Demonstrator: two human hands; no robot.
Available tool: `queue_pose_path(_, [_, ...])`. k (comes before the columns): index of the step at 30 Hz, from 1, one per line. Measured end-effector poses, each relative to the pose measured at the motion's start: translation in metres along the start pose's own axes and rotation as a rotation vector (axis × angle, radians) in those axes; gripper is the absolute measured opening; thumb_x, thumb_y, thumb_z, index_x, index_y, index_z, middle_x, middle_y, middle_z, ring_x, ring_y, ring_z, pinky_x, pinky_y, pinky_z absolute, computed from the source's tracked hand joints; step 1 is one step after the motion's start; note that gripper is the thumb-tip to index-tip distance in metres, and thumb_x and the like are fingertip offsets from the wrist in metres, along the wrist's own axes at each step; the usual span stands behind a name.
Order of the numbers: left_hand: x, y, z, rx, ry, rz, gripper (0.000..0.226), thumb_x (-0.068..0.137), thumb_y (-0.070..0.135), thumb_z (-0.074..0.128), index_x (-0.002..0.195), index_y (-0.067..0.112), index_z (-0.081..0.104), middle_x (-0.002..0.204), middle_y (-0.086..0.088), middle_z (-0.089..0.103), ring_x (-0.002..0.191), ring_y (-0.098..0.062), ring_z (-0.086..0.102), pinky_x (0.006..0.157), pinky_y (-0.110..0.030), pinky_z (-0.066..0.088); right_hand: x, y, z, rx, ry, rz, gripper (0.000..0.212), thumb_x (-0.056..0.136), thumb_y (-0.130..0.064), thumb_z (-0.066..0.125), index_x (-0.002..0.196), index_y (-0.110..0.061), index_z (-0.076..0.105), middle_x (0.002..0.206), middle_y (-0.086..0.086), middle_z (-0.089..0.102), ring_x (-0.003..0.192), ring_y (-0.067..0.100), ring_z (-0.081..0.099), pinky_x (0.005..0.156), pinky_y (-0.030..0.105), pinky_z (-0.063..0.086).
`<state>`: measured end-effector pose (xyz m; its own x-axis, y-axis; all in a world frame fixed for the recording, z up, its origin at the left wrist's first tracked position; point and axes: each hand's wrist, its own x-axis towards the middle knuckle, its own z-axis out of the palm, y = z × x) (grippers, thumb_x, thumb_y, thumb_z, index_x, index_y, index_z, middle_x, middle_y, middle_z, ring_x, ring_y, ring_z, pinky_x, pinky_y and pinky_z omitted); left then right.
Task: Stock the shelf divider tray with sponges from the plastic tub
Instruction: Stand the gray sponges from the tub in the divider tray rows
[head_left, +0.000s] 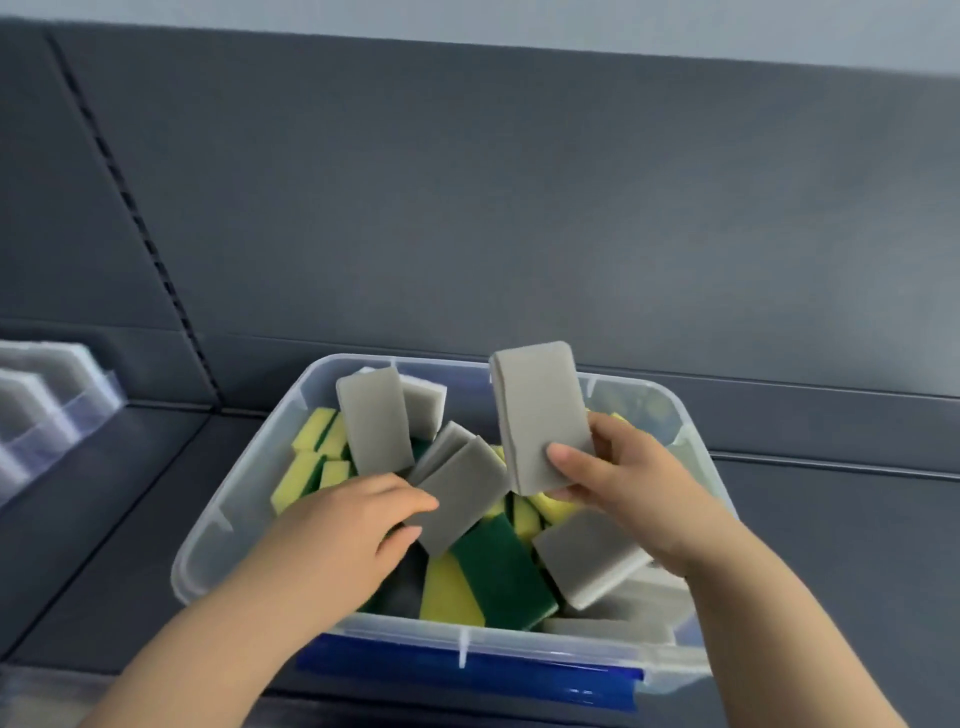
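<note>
A clear plastic tub (234, 499) sits on the dark shelf in front of me, filled with several grey sponges and yellow-green sponges (498, 566). My right hand (618, 488) holds a grey sponge (540, 410) upright above the tub, thumb across its lower face. My left hand (358, 525) reaches into the tub and pinches the lower edge of another grey sponge (462, 488) that lies tilted on the pile. The clear shelf divider tray (57, 410) stands at the far left, with pale sponges standing in its slots.
A grey back panel with a slotted upright (140, 218) rises behind the shelf. The tub has a blue clip (467, 670) on its near edge. Bare shelf surface (841, 545) lies to the right of the tub.
</note>
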<state>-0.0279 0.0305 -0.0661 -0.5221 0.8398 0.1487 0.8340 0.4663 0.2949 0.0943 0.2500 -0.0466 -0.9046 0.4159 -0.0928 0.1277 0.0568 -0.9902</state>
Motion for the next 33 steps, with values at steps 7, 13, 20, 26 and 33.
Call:
queue_pose_path(7, [0.031,0.050,0.008,-0.089,-0.250,0.156,0.025,0.086,0.039,0.059,0.111,0.042,0.061,0.088,0.030,0.051,0.083,0.013,0.049,0.073,-0.013,0.043,-0.032,0.003,-0.026,-0.310,0.256,-0.117,0.044,0.081,-0.034,0.064,0.123,-0.036,0.051,0.104,-0.015,0.064,0.090,0.009,0.064,0.075,0.028,0.049])
queue_pose_path(13, [0.065,0.073,0.011,-0.096,-0.215,0.148,0.029,0.085,0.042,0.061,0.112,0.035,0.061,0.103,0.017,0.059,0.087,-0.001,0.054,0.078,-0.027,0.048,-0.057,0.013,-0.049,-0.359,0.507,-0.212,0.046,0.081,-0.027,0.065,0.118,-0.046,0.047,0.094,-0.029,0.059,0.081,-0.009,0.058,0.060,0.009,0.041])
queue_pose_path(20, [0.094,0.099,0.052,-0.014,-0.500,0.036,0.052,0.080,0.057,0.059,0.120,0.026,0.046,0.101,0.010,0.051,0.084,-0.008,0.050,0.065,-0.026,0.040,-0.071,0.010,-0.060,-0.279,0.585,-0.297,0.044,0.079,-0.026,0.064,0.110,-0.051,0.047,0.097,-0.028,0.062,0.085,-0.007,0.060,0.064,0.010,0.044])
queue_pose_path(26, [0.094,0.095,0.053,-0.121,-0.515,-0.008,0.048,0.068,0.065,0.063,0.099,0.036,0.041,0.093,0.018,0.048,0.081,-0.003,0.050,0.062,-0.024,0.041,-0.072,0.015,-0.062,-0.251,0.561,-0.287,0.040,0.080,-0.024,0.064,0.105,-0.051,0.049,0.094,-0.031,0.062,0.084,-0.009,0.059,0.063,0.002,0.042])
queue_pose_path(33, [0.071,0.081,0.030,-0.453,-0.196,-0.137,0.066,0.069,0.059,0.067,0.119,0.057,0.024,0.096,0.021,0.055,0.084,0.001,0.057,0.073,-0.026,0.050,-0.061,0.021,-0.053,-0.125,0.501,-0.220,0.044,0.081,-0.029,0.062,0.124,-0.031,0.051,0.102,-0.013,0.065,0.089,0.005,0.064,0.080,0.034,0.054])
